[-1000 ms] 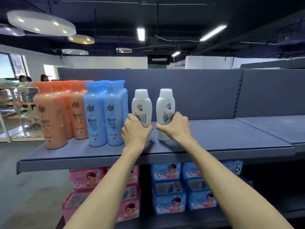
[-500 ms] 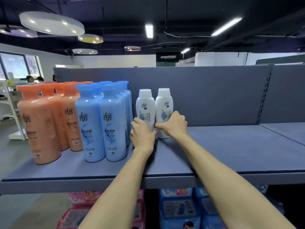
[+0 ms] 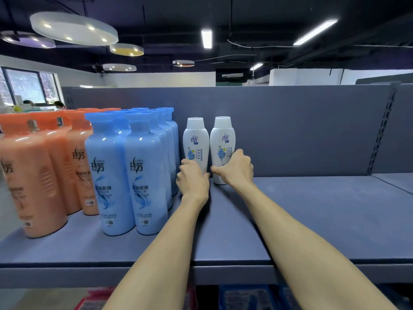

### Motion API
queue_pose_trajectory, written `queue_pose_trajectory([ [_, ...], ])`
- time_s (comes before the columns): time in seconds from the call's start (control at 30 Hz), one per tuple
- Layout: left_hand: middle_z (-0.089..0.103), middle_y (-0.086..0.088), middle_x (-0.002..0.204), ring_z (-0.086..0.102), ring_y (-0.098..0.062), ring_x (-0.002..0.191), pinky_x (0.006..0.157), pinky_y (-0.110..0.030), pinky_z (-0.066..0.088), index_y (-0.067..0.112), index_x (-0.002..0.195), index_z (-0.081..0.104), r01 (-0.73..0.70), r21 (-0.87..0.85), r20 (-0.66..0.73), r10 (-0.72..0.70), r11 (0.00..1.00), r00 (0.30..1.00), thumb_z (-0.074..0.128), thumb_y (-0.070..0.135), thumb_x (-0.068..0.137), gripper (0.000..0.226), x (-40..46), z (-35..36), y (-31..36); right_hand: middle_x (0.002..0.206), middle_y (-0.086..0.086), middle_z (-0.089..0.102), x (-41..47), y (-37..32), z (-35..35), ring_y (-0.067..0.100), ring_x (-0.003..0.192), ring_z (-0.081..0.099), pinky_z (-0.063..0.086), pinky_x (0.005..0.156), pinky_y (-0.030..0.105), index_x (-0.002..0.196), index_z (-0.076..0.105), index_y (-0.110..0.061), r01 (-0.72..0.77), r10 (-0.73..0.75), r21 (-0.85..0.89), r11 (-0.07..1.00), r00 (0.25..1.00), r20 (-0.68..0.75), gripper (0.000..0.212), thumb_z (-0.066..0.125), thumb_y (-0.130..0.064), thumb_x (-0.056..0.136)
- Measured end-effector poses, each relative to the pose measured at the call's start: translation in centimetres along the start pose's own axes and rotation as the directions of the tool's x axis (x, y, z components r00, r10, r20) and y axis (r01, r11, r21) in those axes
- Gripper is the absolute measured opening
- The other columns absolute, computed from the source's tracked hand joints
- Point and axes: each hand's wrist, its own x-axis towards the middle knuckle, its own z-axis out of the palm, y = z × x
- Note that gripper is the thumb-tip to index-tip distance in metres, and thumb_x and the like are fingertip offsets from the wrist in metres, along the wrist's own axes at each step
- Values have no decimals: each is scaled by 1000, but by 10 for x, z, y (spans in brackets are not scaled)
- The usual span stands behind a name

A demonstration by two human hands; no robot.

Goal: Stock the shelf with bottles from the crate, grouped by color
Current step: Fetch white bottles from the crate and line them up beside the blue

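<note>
Dark ceiling (image 3: 268,10) — round lamps (image 3: 73,27), window (image 3: 24,86) at left.

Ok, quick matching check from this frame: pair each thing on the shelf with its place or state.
Things:
1. orange bottles
2. blue bottles
3. left white bottle
4. right white bottle

Places or states:
A. held by the right hand
B. far left of the shelf
C. held by the left hand
D. between the orange and white groups

Pairs: 1-B, 2-D, 3-C, 4-A

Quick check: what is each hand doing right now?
Left hand: grips the left white bottle.
Right hand: grips the right white bottle.
</note>
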Motion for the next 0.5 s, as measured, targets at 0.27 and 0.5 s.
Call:
queue_pose_trajectory([
  [0.27, 60, -18, 117, 62, -36, 109, 82, -39, 51, 0, 114, 43, -2, 32, -6, 2, 999, 1000, 72, 36, 86, 54, 12, 13, -2, 107, 11, 60, 5, 11, 10, 35, 99, 60, 41, 72, 34, 103, 45, -6, 57, -58, -23, 998, 997, -50, 62, 84, -40, 69],
  [0.5, 61, -17, 115, 64, -35, 107, 80, -38, 51, 1, 112, 43, -14, 56, -18, 15, 998, 1000, 70, 38, 86, 53, 18, 17, 0, 107, 9, 61, 11, 15, 12, 34, 101, 60, 43, 76, 36, 103, 45, -8, 74, -76, -32, 997, 995, -60, 63, 85, -42, 67],
])
